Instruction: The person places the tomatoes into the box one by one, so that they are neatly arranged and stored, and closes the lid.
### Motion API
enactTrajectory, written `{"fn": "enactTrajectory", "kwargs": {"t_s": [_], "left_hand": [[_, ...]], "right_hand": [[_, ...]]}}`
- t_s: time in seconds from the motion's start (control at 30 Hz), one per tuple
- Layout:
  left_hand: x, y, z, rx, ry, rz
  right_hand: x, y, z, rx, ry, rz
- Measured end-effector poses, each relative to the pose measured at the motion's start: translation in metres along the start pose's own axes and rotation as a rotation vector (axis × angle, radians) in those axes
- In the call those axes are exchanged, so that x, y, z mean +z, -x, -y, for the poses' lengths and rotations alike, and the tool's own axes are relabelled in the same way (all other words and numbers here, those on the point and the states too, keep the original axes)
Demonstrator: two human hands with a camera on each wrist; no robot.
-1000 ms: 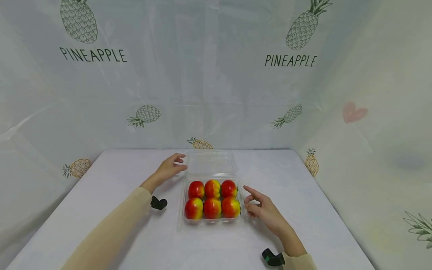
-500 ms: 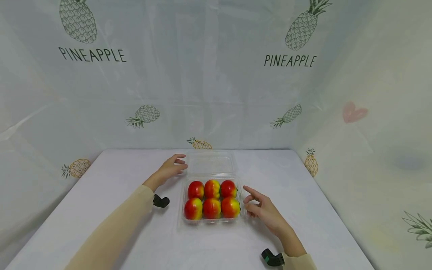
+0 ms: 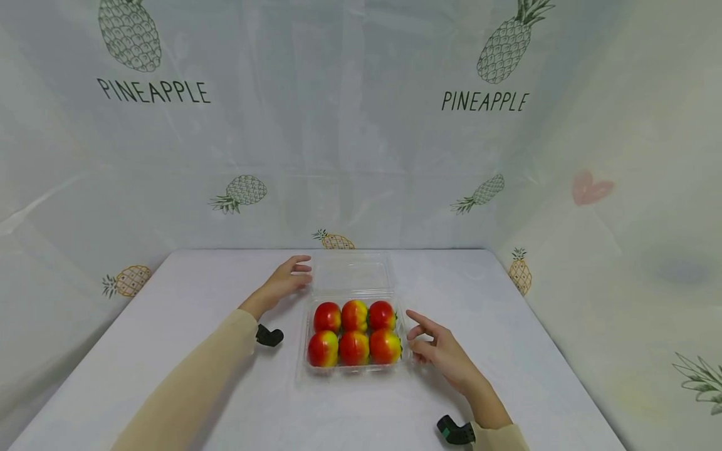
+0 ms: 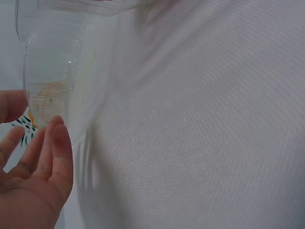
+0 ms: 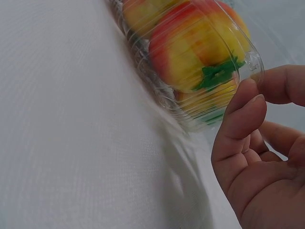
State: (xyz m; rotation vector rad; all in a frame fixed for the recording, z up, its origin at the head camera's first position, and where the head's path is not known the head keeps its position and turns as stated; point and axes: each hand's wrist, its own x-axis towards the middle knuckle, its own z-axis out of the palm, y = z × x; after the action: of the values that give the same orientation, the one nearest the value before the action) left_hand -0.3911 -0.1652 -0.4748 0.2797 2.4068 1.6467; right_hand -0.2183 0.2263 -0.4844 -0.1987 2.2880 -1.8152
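A clear plastic clamshell box (image 3: pixel 361 368) lies on the white table with its hinged lid (image 3: pixel 354 275) folded back. Several red-and-yellow fruits (image 3: pixel 354 347) fill it in two rows; a green leafy cap (image 5: pixel 219 74) shows on one in the right wrist view. My left hand (image 3: pixel 284 280) is at the lid's left side, fingers loosely bent and spread, fingertips (image 4: pixel 61 136) right at the clear edge. On the opposite side, my right hand (image 3: pixel 442 351) has its fingertips (image 5: pixel 252 102) at the box's right rim, index finger reaching along it. Both hands hold loose, relaxed poses.
The table (image 3: pixel 271 407) is covered in white cloth and meets a pale curtain (image 3: pixel 361 144) printed with pineapples at the back and sides. A black wrist device (image 3: pixel 269 336) sits under the left sleeve, another black device (image 3: pixel 455 431) by the right sleeve.
My left forearm has shifted slightly to the right, while its fingertips stay at the lid. My right hand, the box and the fruits hold their places.
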Motion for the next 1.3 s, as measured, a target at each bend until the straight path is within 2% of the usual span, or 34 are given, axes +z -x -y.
{"fn": "enactTrajectory", "kwargs": {"t_s": [0.2, 0.57, 0.83, 1.07, 1.3], "left_hand": [[0.0, -0.001, -0.002, 0.052, 0.028, -0.011], [-0.002, 0.005, -0.009, 0.113, -0.024, -0.073], [0.002, 0.009, -0.015, 0.188, -0.066, -0.128], [0.004, 0.017, -0.025, 0.241, -0.082, -0.165], [0.004, 0.024, -0.032, 0.322, -0.096, -0.194]], "right_hand": [[0.0, 0.0, 0.0, -0.003, 0.004, 0.003], [0.0, 0.001, 0.001, -0.007, 0.002, 0.003], [0.0, 0.001, 0.001, 0.001, 0.008, -0.009], [0.0, 0.001, 0.001, 0.008, 0.008, -0.008], [0.0, 0.001, 0.001, 0.006, 0.015, -0.006]]}}
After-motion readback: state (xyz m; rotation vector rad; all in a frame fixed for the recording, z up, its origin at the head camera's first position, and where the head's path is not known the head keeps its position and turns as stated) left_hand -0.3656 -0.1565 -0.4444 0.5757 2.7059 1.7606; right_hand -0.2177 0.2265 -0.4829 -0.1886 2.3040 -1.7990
